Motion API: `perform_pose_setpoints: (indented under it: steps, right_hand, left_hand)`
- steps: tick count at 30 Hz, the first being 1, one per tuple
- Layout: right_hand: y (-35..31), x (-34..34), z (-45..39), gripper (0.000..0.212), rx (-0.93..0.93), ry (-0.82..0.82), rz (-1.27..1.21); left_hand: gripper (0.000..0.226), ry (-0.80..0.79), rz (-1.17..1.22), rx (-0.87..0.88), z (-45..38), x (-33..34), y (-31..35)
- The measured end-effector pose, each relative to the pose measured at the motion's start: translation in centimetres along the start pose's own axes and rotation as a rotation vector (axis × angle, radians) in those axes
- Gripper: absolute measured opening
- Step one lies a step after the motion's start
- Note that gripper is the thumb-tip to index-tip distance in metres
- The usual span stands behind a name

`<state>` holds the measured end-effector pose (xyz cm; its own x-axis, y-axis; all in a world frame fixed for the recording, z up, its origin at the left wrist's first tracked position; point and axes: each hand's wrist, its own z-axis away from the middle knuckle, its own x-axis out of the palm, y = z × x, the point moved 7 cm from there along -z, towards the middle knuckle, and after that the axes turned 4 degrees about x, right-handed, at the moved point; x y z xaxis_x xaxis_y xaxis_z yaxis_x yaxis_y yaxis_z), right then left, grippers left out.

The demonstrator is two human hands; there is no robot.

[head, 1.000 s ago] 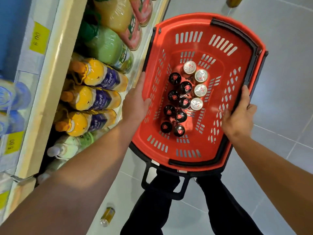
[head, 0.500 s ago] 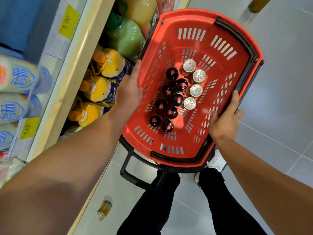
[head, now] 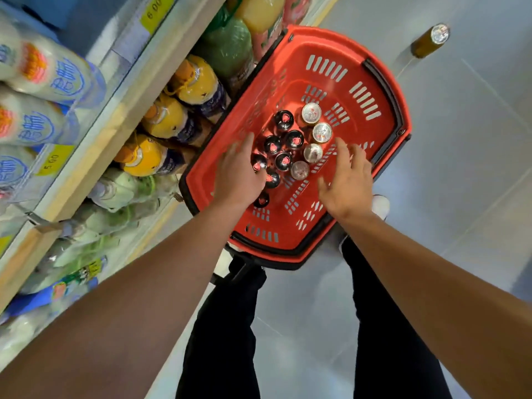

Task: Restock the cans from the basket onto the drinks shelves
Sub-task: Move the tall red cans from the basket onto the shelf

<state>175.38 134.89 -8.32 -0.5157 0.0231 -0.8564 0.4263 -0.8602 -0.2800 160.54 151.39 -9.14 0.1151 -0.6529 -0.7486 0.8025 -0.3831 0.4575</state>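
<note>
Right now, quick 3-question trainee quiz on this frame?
1. True or false: the left hand grips the basket rim.
2. How many silver-topped cans stand in the basket?
3. What lies on the floor beyond the basket? A) brown bottle B) box C) cup

Key:
1. False; both hands are open over the cans, the right hand too.
2. Four.
3. A.

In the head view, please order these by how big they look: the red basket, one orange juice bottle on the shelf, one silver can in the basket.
1. red basket, clearly largest.
2. orange juice bottle.
3. silver can, smallest; only its top shows, so this ranks apparent size alone.
</note>
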Motion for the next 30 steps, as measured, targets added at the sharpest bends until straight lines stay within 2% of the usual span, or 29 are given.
perform_pose_setpoints:
  steps: [6,11,16,26,30]
  right_hand:
    - [-1.6,0.2,-6.0,0.074,-0.318,-0.166,-0.065]
    - [-1.7,1.2,-10.5,0.068,-0.526,-0.288,-0.027]
    - [-2.3,2.1,-14.1,0.062,-0.713,-0.287,0.081]
    - [-5.0,8.5,-19.3,0.068,-1.095,-0.281,0.326]
    - [-6.2,11.2,-20.8,0.076,-1.155,-0.309,0.454]
  left_hand:
    - [0.070,0.112,0.070,-0.066,-0.3,1.5,1.5]
    - [0.073,0.222,0.137,-0.217,-1.5,3.7,1.5]
    - [0.071,0.362,0.176,-0.241,-2.3,6.5,0.7]
    - [0.071,0.448,0.107,-0.188,-5.9,14.1,-2.7]
    - [0.072,0.473,0.066,-0.174,-6.8,15.3,-4.0]
